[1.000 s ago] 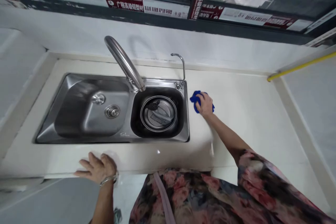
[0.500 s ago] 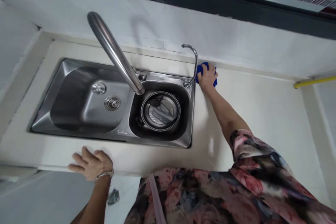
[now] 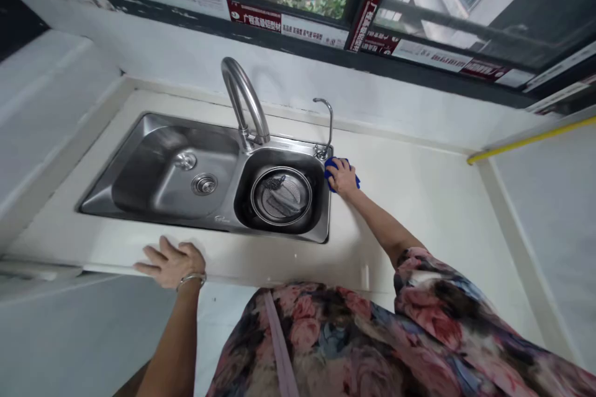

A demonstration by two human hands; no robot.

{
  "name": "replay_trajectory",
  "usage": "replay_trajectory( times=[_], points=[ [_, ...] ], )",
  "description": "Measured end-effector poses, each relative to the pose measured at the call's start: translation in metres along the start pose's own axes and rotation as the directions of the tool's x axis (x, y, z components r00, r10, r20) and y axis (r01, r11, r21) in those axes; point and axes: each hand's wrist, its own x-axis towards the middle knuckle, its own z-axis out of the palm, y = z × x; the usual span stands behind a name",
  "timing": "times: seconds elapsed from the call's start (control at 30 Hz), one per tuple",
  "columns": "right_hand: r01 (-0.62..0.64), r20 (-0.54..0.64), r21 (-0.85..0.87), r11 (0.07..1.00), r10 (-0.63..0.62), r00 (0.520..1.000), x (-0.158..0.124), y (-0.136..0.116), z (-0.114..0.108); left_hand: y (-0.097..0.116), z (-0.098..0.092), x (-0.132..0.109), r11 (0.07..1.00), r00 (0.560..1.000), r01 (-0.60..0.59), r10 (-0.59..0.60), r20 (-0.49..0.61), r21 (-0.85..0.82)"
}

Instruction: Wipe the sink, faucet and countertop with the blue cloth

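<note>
My right hand (image 3: 343, 177) presses a crumpled blue cloth (image 3: 330, 172) onto the cream countertop (image 3: 419, 211), right beside the back right corner of the stainless steel double-bowl sink (image 3: 279, 144). The cloth shows on both sides of my fingers. My left hand (image 3: 171, 263), with a metal bangle (image 3: 190, 280) on its wrist, lies flat with fingers spread on the counter's front edge and holds nothing. A round mesh strainer (image 3: 280, 196) sits in the right bowl.
A tall curved steel faucet (image 3: 244, 96) and a small thin tap (image 3: 328, 118) rise behind the sink. A window frame with printed stickers (image 3: 288, 31) runs along the back. A yellow-edged strip (image 3: 526, 142) lies at right. My floral sleeve (image 3: 433, 298) fills the lower right.
The cloth under my right hand has moved from the counter right of the sink toward the sink's back right corner. My left hand stays on the front edge, and the camera view has shifted.
</note>
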Motion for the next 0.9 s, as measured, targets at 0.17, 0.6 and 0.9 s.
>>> replay_trajectory(
  times=[0.17,0.6,0.9],
  points=[
    [0.046,0.042,-0.042,0.998,-0.044,0.998,-0.049,-0.020,0.001,0.004,0.000,-0.007,0.994,0.993,0.043,-0.053,-0.107,-0.098],
    [0.191,-0.072,0.137,0.972,-0.183,0.981,-0.229,-0.036,0.056,0.012,-0.015,-0.017,0.984,0.998,0.009,-0.019,-0.052,-0.176],
    [0.256,-0.202,0.119,0.959,-0.229,0.952,-0.181,-0.010,0.059,0.002,0.001,-0.009,0.991,0.989,0.053,-0.069,-0.130,-0.126]
  ],
)
